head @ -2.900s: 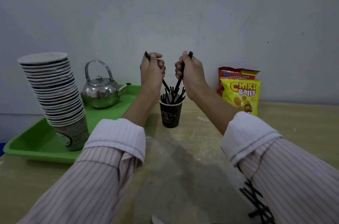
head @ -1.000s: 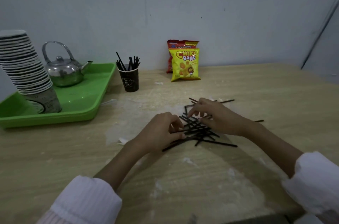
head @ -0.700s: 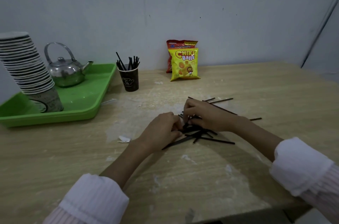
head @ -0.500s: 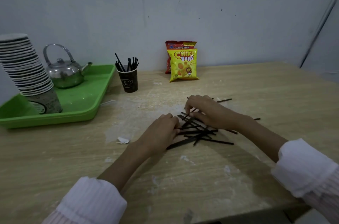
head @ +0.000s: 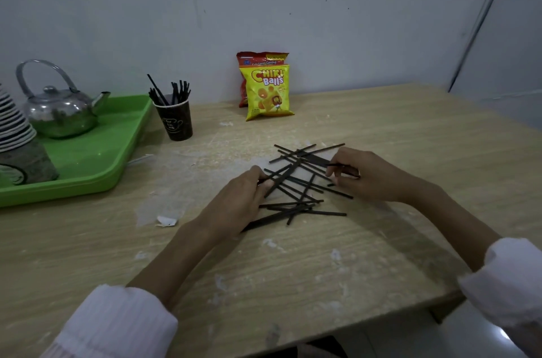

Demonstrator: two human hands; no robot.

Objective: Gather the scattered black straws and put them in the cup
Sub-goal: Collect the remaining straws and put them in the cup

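Several black straws (head: 302,181) lie crossed in a loose pile on the wooden table (head: 381,128). My left hand (head: 237,202) sits at the pile's left edge, fingertips pinching a straw end. My right hand (head: 366,175) is at the pile's right side and pinches a straw between thumb and fingers. A dark paper cup (head: 174,120) stands at the back left, beside the tray, with several black straws standing in it.
A green tray (head: 96,158) at the left holds a steel kettle (head: 60,111) and a stack of paper cups (head: 17,140). Two snack bags (head: 267,87) lean on the wall. A paper scrap (head: 166,221) lies left of the pile. The table's front edge is near.
Earlier both hands were putting straws into the cup. They then came down to the pile, and in the last second my right hand shifted right, pinching a straw.
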